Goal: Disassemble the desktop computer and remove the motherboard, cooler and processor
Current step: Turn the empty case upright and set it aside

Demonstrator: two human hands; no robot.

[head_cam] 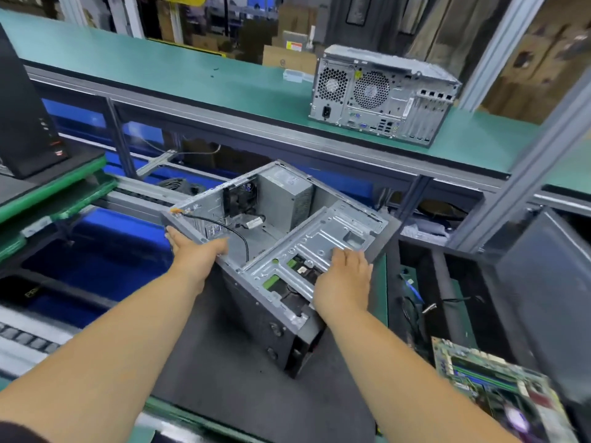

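Observation:
An opened grey desktop case [287,225] is tilted up off the dark mat [230,372], its open side facing me. Inside it are a power supply box [287,196], a rear fan and a loose black cable [236,231]; no board is in it. My left hand [195,251] grips the case's rear-left edge. On the metal drive cage [323,238] at the front, my right hand [343,279] lies with fingers flat. A removed green motherboard [499,388] sits at the lower right.
A second, closed grey tower [383,97] stands on the green upper shelf [192,68]. A black tower [22,123] is at the left. Blue bins [96,260] lie below on the left, loose cables [415,302] and a dark panel [543,282] on the right.

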